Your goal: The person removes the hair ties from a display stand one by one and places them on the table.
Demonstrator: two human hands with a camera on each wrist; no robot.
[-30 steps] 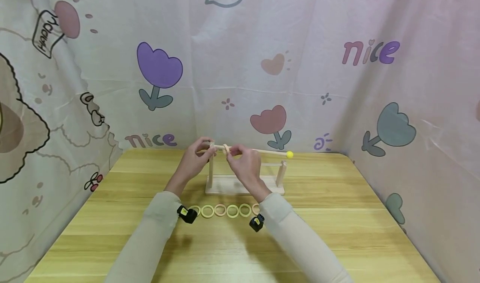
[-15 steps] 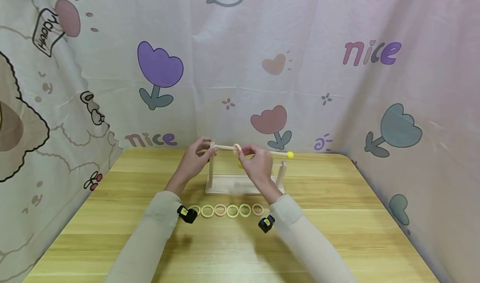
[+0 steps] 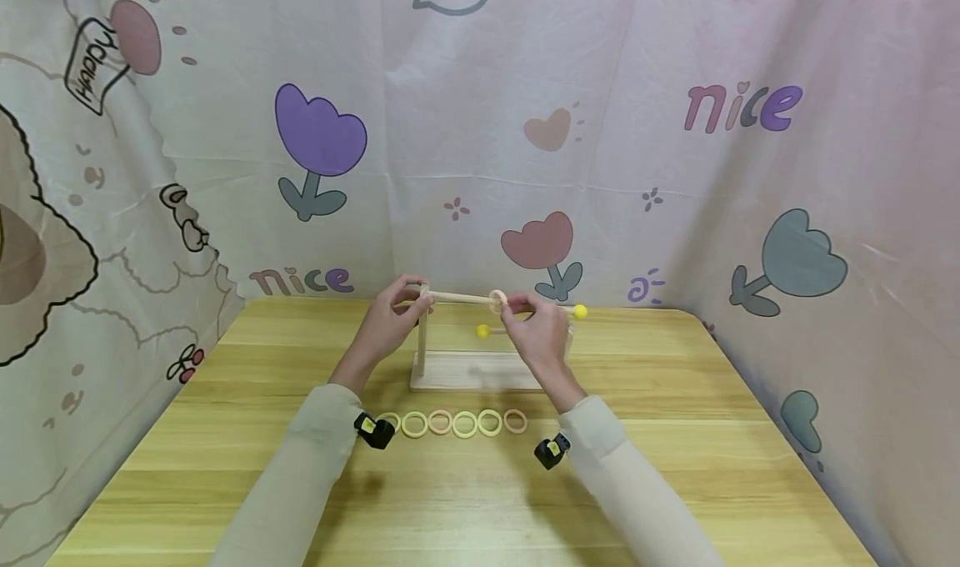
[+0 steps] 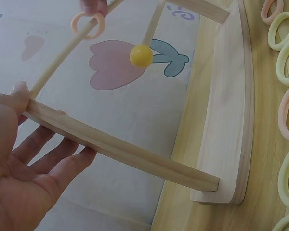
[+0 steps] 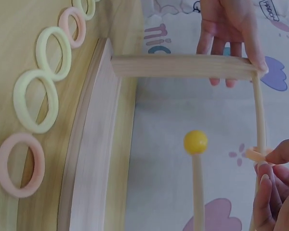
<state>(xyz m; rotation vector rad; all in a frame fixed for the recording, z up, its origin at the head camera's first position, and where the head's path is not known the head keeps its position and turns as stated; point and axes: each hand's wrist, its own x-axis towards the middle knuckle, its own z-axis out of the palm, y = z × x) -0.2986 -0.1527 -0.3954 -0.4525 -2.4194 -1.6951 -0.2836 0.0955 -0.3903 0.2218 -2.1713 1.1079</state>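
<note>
My left hand (image 3: 390, 317) grips the top of the wooden stand's left post (image 4: 125, 147), thumb at the end of the upper rod (image 3: 465, 298) and fingers behind the post. That rod slants slightly down to the right, with a yellow ball (image 3: 581, 311) on its far end. Around it hangs a small pale orange ring (image 5: 253, 155), which my right hand (image 3: 542, 333) pinches between thumb and fingertips, roughly midway along. Lower down, a second rod ends in another yellow ball (image 4: 141, 56). The right post is mostly hidden behind my right hand in the head view.
The stand's flat base (image 3: 465, 371) rests on the wooden table (image 3: 225, 467). In front of it lies a row of several pale green and pink rings, the rightmost a pink ring (image 5: 2, 166). A patterned cloth (image 3: 450, 117) hangs behind the table.
My right hand has slid the ring along the rod to the right, away from the left post. My left hand has kept its place. The lower yellow ball has come into view.
</note>
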